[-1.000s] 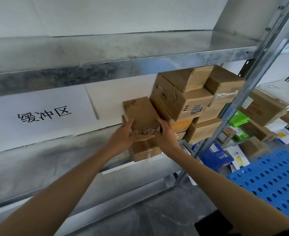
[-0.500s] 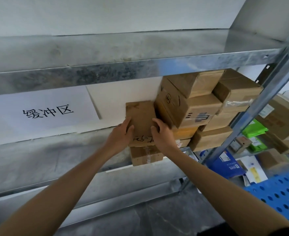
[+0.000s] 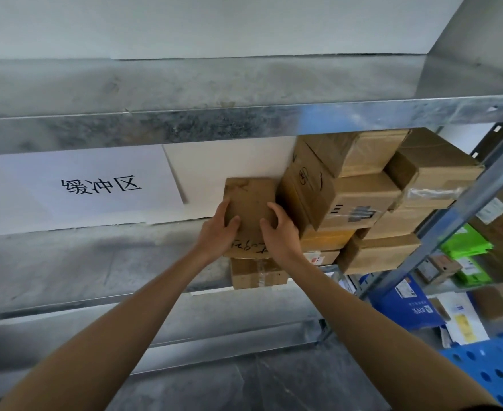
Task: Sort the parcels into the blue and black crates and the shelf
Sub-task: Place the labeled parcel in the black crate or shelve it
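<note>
Metal shelf [image 3: 81,262], cardboard parcels [image 3: 357,203] stacked at right — left hand [image 3: 218,232] and right hand [image 3: 281,232], fingers [image 3: 274,209] curled round flat parcel [image 3: 250,200]

A parcel depot or storeroom: galvanised metal shelving [image 3: 244,126] stacked with taped cardboard parcels [image 3: 360,203], a printed zone sign [image 3: 102,185], concrete floor [image 3: 244,387].

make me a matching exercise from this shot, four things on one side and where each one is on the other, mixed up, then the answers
Things
1 handwritten parcel
2 white sign
3 green packets
4 blue crate

Places
A bottom right corner of the view
B on the back wall, left side
C gripped between the left hand and right hand, above a taped box
D right of the shelf post

Pairs: 1-C, 2-B, 3-D, 4-A
</note>
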